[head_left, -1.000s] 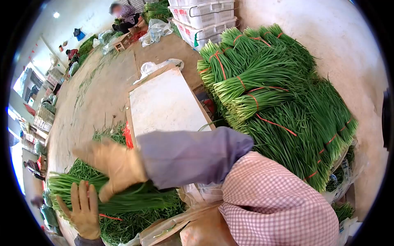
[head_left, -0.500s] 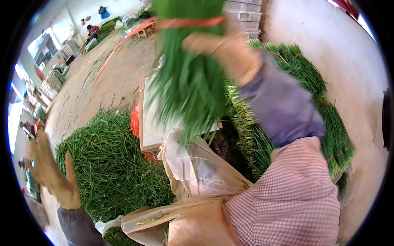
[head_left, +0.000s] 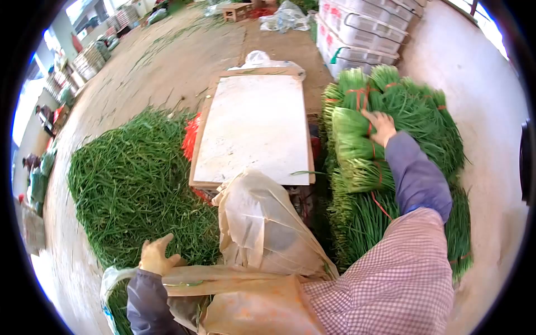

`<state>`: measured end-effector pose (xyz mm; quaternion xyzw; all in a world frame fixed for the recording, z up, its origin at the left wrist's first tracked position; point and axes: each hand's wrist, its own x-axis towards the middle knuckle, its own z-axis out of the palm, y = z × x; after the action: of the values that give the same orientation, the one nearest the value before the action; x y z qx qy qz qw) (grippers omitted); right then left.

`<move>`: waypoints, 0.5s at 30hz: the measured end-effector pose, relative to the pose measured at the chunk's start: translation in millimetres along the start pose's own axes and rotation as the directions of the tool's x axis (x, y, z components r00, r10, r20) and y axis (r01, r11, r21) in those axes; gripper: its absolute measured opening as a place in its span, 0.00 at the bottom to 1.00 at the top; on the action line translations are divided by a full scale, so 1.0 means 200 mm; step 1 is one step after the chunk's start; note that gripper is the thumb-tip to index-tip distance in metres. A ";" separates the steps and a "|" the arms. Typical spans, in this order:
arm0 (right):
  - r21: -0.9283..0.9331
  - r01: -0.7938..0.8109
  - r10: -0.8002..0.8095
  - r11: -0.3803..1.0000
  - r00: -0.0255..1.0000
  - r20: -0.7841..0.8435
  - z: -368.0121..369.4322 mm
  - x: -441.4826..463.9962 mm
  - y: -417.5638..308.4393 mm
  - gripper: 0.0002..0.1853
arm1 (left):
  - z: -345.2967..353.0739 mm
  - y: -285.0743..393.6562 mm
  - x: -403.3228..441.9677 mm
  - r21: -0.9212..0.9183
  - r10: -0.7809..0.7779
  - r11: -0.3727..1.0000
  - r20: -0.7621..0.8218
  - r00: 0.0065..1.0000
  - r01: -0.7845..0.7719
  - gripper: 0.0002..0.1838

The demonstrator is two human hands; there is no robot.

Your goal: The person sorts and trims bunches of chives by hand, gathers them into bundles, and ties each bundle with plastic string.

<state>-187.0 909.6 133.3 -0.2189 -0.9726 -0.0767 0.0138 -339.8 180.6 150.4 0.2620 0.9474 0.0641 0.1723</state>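
My right hand (head_left: 381, 127), gloved, rests on a tied green bundle (head_left: 352, 131) near the top of the stack of bundles (head_left: 413, 120) at the right. Its fingers are partly spread over the stalks beside a red tie. My left hand (head_left: 158, 255), also gloved, is over the lower edge of the loose green stalks (head_left: 139, 184) at the left, with thumb and fingers apart and nothing held. Between the two piles lies a white board (head_left: 257, 128), with no bundle on it.
White crates (head_left: 363, 36) are stacked behind the bundles. Red ties (head_left: 191, 137) hang at the board's left side. Clear plastic (head_left: 285, 17) and a small wooden stool (head_left: 235, 11) are on the far floor. A person (head_left: 44, 120) is at the far left.
The bundle my right hand carried over the board has moved right onto the stack. My left hand has come lower and to the right. The view has shifted.
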 end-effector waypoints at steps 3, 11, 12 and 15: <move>-0.041 -0.053 0.059 0.998 0.982 0.181 0.00 0.06 -0.01 0.54 | -0.02 0.04 -0.11 -0.034 -0.069 0.997 0.077 0.995 0.072 0.37; -0.308 0.028 0.153 0.951 0.823 0.547 -0.33 0.27 -0.26 0.46 | 0.18 -0.08 -0.28 -0.153 -0.031 0.988 -0.127 0.991 0.011 0.32; -0.332 0.099 0.075 0.938 0.878 0.474 -0.36 0.35 -0.38 0.43 | 0.15 -0.05 -0.30 -0.187 -0.071 0.981 -0.082 0.994 0.055 0.32; -0.069 0.302 -0.298 0.951 0.953 0.062 -0.37 0.46 -0.73 0.31 | 0.12 -0.04 -0.33 -0.279 -0.058 0.960 -0.108 0.992 0.026 0.33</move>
<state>-332.9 806.6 191.3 -0.0708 -0.9909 -0.1099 -0.0310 -280.6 140.6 145.3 0.2110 0.9428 0.2076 0.1536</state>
